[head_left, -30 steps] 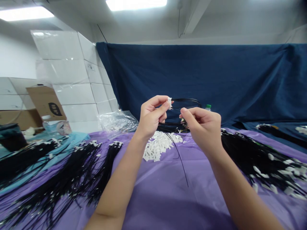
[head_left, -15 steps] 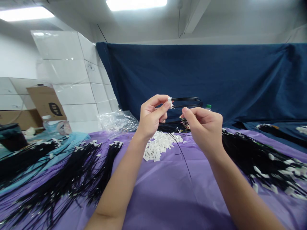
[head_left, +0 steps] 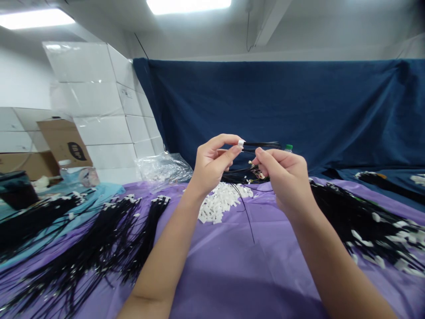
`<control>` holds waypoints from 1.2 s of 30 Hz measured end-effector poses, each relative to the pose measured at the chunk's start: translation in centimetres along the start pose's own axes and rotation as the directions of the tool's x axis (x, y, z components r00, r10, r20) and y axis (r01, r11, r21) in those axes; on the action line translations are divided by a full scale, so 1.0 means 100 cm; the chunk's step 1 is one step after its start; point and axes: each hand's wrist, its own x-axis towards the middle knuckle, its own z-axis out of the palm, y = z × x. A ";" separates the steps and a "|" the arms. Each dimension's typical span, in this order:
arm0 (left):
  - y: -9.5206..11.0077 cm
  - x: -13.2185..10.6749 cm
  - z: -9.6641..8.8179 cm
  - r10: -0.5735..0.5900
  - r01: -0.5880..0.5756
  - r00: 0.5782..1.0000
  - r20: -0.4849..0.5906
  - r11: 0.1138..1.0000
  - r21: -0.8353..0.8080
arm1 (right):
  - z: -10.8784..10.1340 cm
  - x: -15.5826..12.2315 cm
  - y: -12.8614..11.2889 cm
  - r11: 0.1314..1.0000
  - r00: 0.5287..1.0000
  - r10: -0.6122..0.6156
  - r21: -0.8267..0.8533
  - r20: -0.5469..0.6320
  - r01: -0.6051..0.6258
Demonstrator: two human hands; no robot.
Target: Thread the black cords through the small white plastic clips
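My left hand pinches a small white connector housing between thumb and forefinger, held up above the table. Thin black wires run out of the housing to the right and curve back behind my right hand. My right hand is closed in a pinch just right of the housing, on a black wire whose tip is too small to make out. One loose wire hangs down between my forearms. Below and behind my hands lies a heap of white connector housings.
Bundles of black wires with white ends lie at the left and right on a purple cloth. Crumpled clear plastic, a dark cup and stacked white boxes stand at the left. A blue curtain hangs behind.
The housing in my left hand has moved slightly right and down and turned a little. My right hand stays close by, and the hanging wire has swung left.
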 end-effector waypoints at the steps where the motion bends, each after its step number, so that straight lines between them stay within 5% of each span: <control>1: 0.000 0.000 0.000 0.007 -0.007 1.000 -0.003 1.000 0.011 | 0.000 0.000 0.000 1.000 1.000 -0.005 -0.006 -0.002 0.005; 8: -0.001 -0.001 0.000 0.007 -0.007 1.000 -0.012 0.999 0.037 | 0.004 -0.004 -0.003 0.976 0.992 -0.117 -0.191 -0.046 0.106; 19: 0.002 -0.005 0.005 0.166 -0.167 0.986 0.019 0.976 0.138 | 0.003 -0.010 -0.006 0.999 0.999 0.031 0.034 0.008 -0.032; 23: 0.005 -0.006 0.007 0.189 -0.191 0.982 0.030 0.973 0.133 | 0.005 -0.015 -0.013 0.999 0.999 0.009 -0.035 -0.040 -0.011; 36: 0.000 -0.006 0.009 0.122 -0.121 0.993 -0.007 0.991 0.048 | 0.009 -0.018 -0.012 0.978 0.987 -0.139 -0.168 -0.084 0.123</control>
